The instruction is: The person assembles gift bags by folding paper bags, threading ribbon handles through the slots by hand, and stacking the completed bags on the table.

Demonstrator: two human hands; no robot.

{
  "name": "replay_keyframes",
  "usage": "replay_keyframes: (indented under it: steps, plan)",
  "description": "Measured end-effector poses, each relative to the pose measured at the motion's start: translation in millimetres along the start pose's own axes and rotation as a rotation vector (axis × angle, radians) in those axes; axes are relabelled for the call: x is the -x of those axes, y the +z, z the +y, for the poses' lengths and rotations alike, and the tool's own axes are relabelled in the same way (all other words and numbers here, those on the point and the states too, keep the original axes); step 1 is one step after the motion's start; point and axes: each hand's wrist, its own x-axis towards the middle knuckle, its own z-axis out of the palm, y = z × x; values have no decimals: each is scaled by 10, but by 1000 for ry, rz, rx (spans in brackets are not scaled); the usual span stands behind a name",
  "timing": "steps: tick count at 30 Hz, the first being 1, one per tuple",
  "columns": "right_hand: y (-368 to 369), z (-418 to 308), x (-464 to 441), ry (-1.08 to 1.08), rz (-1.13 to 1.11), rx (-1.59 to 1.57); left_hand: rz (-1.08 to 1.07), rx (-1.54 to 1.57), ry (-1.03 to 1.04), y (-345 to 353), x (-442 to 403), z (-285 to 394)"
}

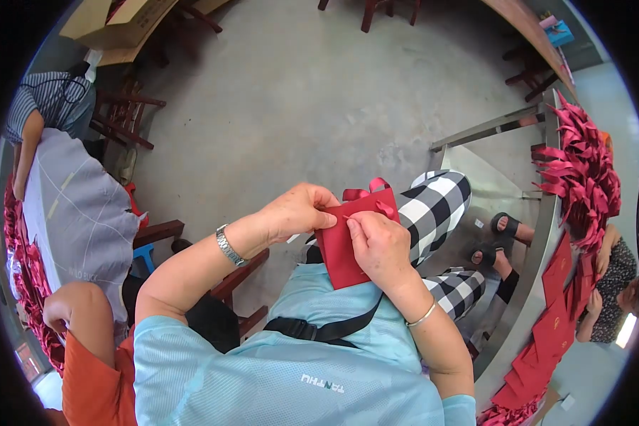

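Note:
A flat red gift bag (338, 248) with satin ribbon loops (366, 192) at its top edge is held in front of my chest, above my lap. My left hand (302, 213), with a metal watch on the wrist, is closed in a pinch at the bag's upper left edge. My right hand (380, 245), wearing a bangle, lies over the bag's front, thumb and forefinger pinched near its upper middle. A thin piece of ribbon seems to be at those fingertips. The bag's lower right part is hidden behind my right hand.
On my right, a metal-edged table (525, 284) carries a heap of red ribbons (582, 167) and several red bags (547, 334). A cloth-covered table (85, 213) stands on my left, with people beside it. Another person sits beyond the right table. Wooden stools (128, 117) stand around.

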Motion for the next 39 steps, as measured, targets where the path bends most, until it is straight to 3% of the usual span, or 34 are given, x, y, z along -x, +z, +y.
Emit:
replay_keyframes:
  steps: [5,7,9,13,18,20,23,25,29,35,39]
  plan:
    - [22,-12,-54,-104,48,38,50,-81,74,37,81,35]
    - [-20,-65,-88,-75,-95,170,79,-137,128,83,107,31]
    - [-55,-190,-135,-58,-119,241,182,-360,332,149,127,19]
    - [-18,-270,-221,-44,-229,416,252,-500,338,258,224,174]
    - [-173,-183,-289,30,-327,291,255,-522,444,212,205,119]
    - [-239,-196,-293,169,-292,125,228,-533,471,216,215,138]
    - [-197,-32,-283,196,-352,-72,195,-603,435,208,239,222]
    - [-160,29,-258,242,-374,-273,13,-357,167,123,210,281]
    - [-152,-40,-186,198,-296,-271,-127,-247,-56,-7,106,401]
    - [-113,-48,-148,77,-298,-181,-342,-250,-141,-149,-53,395]
    - [-192,-151,-123,76,-304,-132,-298,-447,-64,-85,-3,412]
